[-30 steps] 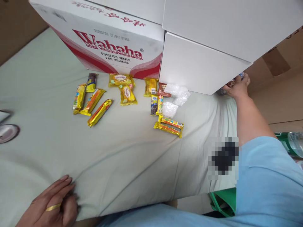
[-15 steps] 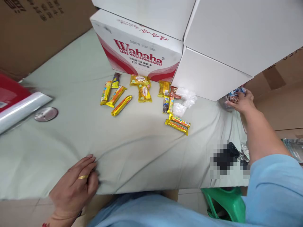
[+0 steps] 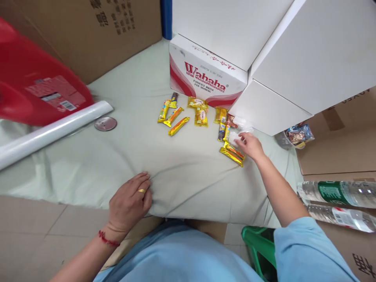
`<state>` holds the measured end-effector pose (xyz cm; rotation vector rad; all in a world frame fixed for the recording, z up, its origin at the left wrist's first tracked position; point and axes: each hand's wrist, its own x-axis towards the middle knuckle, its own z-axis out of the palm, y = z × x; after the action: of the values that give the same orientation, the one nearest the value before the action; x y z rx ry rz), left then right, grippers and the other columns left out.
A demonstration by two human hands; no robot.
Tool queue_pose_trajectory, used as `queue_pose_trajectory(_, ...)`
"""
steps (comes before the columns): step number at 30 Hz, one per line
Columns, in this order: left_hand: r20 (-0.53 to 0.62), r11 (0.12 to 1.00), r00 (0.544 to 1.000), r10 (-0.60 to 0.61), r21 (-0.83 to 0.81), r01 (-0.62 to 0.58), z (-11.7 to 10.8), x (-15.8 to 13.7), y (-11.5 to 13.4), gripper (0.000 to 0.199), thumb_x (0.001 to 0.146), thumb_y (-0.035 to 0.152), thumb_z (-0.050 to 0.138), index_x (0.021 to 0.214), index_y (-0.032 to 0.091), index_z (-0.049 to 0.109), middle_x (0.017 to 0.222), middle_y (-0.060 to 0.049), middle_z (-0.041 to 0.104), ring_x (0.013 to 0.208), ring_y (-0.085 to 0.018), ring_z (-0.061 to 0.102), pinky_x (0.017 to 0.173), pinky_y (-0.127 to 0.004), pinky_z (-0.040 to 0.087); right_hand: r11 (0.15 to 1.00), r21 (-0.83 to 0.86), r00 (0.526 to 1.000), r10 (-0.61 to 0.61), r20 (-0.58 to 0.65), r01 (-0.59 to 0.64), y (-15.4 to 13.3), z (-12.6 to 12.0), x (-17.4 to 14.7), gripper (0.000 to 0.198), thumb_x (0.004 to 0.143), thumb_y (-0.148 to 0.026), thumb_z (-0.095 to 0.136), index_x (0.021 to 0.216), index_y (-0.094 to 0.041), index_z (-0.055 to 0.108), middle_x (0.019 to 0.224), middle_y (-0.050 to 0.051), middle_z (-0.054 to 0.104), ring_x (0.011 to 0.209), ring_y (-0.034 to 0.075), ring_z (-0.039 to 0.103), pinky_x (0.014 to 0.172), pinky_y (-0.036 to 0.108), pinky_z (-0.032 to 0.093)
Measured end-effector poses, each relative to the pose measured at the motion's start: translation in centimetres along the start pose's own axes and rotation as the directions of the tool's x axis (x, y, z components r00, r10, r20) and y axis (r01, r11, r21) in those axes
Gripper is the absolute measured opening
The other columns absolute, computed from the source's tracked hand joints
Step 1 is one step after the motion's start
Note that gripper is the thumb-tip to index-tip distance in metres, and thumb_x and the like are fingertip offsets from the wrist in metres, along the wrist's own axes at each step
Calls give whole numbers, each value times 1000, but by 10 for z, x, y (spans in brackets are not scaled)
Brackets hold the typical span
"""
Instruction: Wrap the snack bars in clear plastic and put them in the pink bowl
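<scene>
My left hand lies on the cloth near the table's front edge, palm down, fingers stretched out side by side, holding nothing. At the right-hand cluster of snacks, my right hand has its thumb and fingertips closed at a crumpled, whitish see-through wrapped packet. Two similar pale packets lie just behind it. Around them are a brown-red wrapped snack, a dark-and-yellow bar, a yellow packet and yellow-wrapped bars. More yellow packets and bars lie farther left.
White cartons, one a Wahaba-style water box printed "Wahaha", stand behind the snacks. A small tub with wrapped snacks sits right. Water bottles, a green stool, a red jug, a plastic roll and a round disc surround.
My right hand has left the snack tub and moved left to the pale packets. My left hand stays on the cloth. The view has shifted, bringing bottles and the red jug further in.
</scene>
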<state>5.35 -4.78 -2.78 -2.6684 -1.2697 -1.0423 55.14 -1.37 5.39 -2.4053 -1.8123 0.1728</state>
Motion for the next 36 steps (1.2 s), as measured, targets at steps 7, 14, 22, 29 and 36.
queue_pose_trajectory(7, -11, 948, 989, -146, -288, 137, -8, -3, 2, 22, 88, 9, 58, 96, 22, 73, 107, -8, 80, 108, -23, 76, 97, -38, 62, 809, 560, 883, 382, -273, -177, -39, 21, -26, 18, 86, -43, 62, 82, -25, 58, 85, 4, 66, 84, 24, 62, 76, 36, 54)
queue_pose_trajectory(14, 257, 615, 906, -335, -669, 417, -21, 22, 55, 16, 104, 28, 52, 107, 22, 67, 99, -6, 71, 90, -17, 70, 74, -30, 59, 137, 991, 919, 391, -40, -15, -140, 64, -141, 30, 77, -43, 79, 94, -28, 60, 93, -2, 68, 74, 17, 61, 70, 31, 54)
queue_pose_trajectory(22, 487, 432, 840, -238, -722, 541, 11, 54, 85, 10, 89, 30, 67, 92, 20, 67, 94, -5, 68, 86, -19, 66, 80, -34, 53, 469, 883, 1000, -15, 8, 0, -189, 68, -197, 20, 97, -48, 68, 92, -28, 66, 86, -1, 68, 79, 20, 60, 76, 34, 49)
queue_pose_trajectory(29, 647, 41, 639, -415, -689, 724, 13, 43, 71, 30, 87, 50, 67, 81, 21, 61, 68, 2, 63, 64, -15, 61, 68, -30, 49, 213, 968, 991, 47, 122, -129, -175, 67, -190, 33, 93, -55, 74, 89, -24, 64, 78, -1, 66, 69, 16, 60, 71, 31, 50)
queue_pose_trajectory(36, 507, 243, 740, -442, -727, 642, 5, 38, 78, 18, 88, 39, 65, 86, 21, 63, 81, -1, 67, 74, -16, 63, 70, -29, 48, 257, 963, 973, 231, 18, -79, -178, 80, -201, 38, 97, -58, 64, 115, -24, 65, 113, 8, 68, 87, 18, 64, 71, 32, 56)
